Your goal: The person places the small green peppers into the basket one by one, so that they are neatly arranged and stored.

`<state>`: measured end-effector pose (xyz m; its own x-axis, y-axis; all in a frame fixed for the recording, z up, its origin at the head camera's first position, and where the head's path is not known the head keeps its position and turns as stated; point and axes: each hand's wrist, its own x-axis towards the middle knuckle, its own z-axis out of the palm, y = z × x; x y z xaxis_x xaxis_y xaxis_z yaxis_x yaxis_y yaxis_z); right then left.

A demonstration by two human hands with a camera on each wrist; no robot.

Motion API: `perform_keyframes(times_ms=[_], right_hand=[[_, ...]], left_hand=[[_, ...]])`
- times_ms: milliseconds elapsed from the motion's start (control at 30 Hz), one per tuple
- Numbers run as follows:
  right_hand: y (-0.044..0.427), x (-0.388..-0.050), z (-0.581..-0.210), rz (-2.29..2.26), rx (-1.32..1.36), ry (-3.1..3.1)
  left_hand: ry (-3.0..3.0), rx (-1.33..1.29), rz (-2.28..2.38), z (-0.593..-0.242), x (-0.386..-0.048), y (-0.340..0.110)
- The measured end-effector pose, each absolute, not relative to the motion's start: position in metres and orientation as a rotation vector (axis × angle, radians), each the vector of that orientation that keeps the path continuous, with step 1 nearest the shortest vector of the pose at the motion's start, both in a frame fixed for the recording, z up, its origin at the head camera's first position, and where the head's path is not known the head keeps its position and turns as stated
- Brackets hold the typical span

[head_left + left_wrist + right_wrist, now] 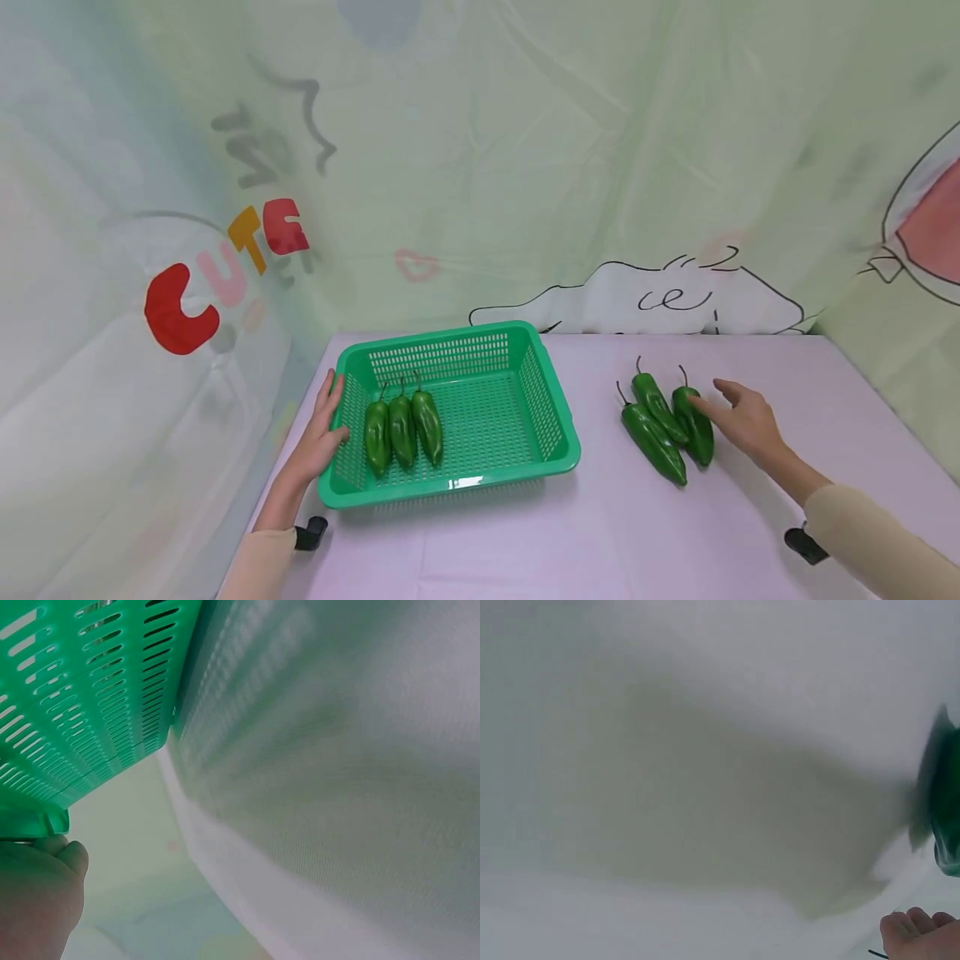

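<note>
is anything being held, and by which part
Left hand touches the green basket at its left rim; whether it grips can't be told. Right hand holds nothing.

Both arms are covered by light beige sleeves [870,533], from which the wrists are exposed. The left forearm [281,502] is angled upward from the lower left, with the left hand [318,437] held with fingers extended and thumb set apart. The right forearm [797,473] is directed inward from the lower right, with the thumb of the right hand [748,419] parted from the fingers.
</note>
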<state>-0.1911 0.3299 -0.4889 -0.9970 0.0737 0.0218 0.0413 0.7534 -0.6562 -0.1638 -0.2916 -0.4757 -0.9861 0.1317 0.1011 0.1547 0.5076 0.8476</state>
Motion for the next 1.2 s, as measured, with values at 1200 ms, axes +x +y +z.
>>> perform_keyframes(times_ms=[1200], right_hand=[[0.319,-0.194,-0.501,1.001,-0.033,-2.791]], left_hand=[[-2.695,-0.240,-1.544,-0.476,-0.164,-0.291]])
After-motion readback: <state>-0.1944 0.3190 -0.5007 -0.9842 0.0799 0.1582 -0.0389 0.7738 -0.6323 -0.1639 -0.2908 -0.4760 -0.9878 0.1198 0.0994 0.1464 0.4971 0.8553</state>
